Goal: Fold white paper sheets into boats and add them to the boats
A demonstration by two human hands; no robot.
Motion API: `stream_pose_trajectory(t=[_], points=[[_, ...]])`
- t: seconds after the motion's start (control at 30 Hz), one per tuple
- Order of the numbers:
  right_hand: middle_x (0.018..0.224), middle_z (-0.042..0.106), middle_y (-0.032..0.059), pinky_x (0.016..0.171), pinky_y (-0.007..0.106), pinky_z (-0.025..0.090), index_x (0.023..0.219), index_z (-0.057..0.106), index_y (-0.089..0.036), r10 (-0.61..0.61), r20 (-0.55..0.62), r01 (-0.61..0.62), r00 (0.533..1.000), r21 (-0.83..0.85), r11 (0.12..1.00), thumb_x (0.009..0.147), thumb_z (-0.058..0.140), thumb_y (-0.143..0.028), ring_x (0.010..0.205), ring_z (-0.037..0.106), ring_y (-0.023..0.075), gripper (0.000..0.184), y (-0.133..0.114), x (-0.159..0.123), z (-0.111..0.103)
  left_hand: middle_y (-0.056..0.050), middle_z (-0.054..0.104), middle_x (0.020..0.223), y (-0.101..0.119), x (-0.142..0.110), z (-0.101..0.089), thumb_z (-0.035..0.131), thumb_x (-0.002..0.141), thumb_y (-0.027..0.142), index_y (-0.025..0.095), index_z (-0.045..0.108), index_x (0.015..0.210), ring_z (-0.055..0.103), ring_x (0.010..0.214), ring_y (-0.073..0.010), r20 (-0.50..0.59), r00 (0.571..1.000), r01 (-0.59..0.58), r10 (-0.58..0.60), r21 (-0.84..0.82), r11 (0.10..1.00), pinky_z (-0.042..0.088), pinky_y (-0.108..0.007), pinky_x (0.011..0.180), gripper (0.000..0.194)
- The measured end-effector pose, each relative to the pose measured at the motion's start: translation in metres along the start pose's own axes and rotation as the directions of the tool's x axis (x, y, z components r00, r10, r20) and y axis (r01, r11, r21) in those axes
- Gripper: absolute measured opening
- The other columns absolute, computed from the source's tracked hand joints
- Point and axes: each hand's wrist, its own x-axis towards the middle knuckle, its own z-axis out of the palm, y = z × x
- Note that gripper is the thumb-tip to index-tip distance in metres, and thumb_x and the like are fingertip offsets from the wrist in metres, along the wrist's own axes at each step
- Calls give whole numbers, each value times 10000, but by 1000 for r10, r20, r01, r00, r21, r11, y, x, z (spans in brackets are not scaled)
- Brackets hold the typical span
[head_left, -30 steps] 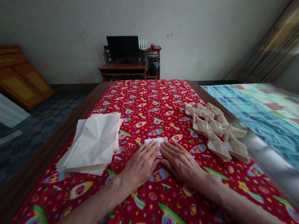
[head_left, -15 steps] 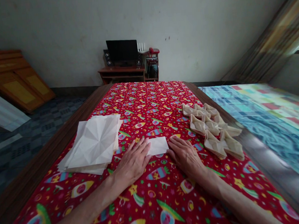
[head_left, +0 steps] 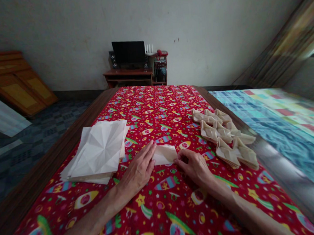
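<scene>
A small folded piece of white paper [head_left: 164, 155] lies on the red patterned cloth between my hands, its upper edge slightly lifted. My left hand [head_left: 138, 166] rests over the paper's left end, fingers stretched out and the thumb near its lower edge. At the lower right corner of the paper, my right hand [head_left: 193, 163] has its thumb and forefinger closed in a pinch. Left of my left hand is a stack of creased white paper sheets [head_left: 99, 149]. Several folded paper pieces [head_left: 221, 129] stand in rows to the right, beyond my right hand.
The red cloth [head_left: 156, 107] covers most of a dark wooden table [head_left: 75, 133]. A bed [head_left: 274, 124] adjoins the right side. Against the far wall stands a small desk [head_left: 127, 73] with a monitor [head_left: 129, 52]. A wooden cabinet [head_left: 19, 83] is at left.
My right hand has gone from lying flat beside the paper to pinching its corner. My left hand has tilted onto its edge, its fingers closer together. The paper's upper edge has lifted slightly.
</scene>
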Motion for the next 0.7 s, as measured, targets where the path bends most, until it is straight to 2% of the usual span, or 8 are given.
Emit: stream_pose_trajectory(t=[0.13,0.23,0.33,0.43,0.53,0.6,0.7], points=[[629,588,-27,500,217,363,725,561,-199,19,-200,-2,980,88,996,825,559,-278,536,505,111,126,-1,2,-5,-117,226,1523,3,3,-6,362,930,178,177,109,1476,244,1393,-218,-84,996,-2,0,-31,1000,320,-419,1121,602],[634,553,-26,511,228,364,734,540,-199,2,-373,32,928,86,996,834,561,-299,544,475,112,143,-3,9,-19,-113,193,1534,8,6,-14,361,926,153,181,48,1481,221,1401,-228,-137,991,0,-2,-18,1000,302,-432,1128,638],[689,560,-11,559,248,406,761,526,-206,-65,-474,109,878,66,992,851,548,-276,593,497,124,116,-8,12,-35,-103,181,1538,13,7,-20,363,923,142,193,25,1482,214,1402,-243,-165,986,0,1,4,1000,308,-439,1124,655],[817,604,36,679,297,450,825,539,-211,-292,-426,298,856,-55,953,860,506,-180,748,548,165,58,-11,9,-40,-113,145,1545,17,6,-22,375,916,122,191,4,1481,193,1407,-259,-164,986,-22,25,23,1000,312,-456,1119,680],[832,615,51,696,305,451,831,549,-211,-442,-252,410,861,-171,896,883,466,-149,788,538,178,116,-10,4,-28,-126,125,1545,20,6,-22,391,903,93,206,7,1479,181,1407,-280,-150,985,-72,79,53,996,321,-495,1103,701],[812,614,49,671,290,451,820,554,-208,-462,-147,438,875,-168,883,902,443,-158,769,533,171,147,-7,1,-17,-118,198,1526,21,5,-20,423,896,98,234,102,1471,226,1389,-285,-123,985,-114,123,76,991,345,-503,1082,672],[769,602,42,654,278,448,799,552,-204,-467,-77,458,881,-111,882,907,436,-163,735,527,162,163,-4,-1,-7,-103,431,1385,24,5,-17,487,886,134,225,379,1365,397,1270,-260,-52,981,-182,187,83,980,404,-447,1033,500]])
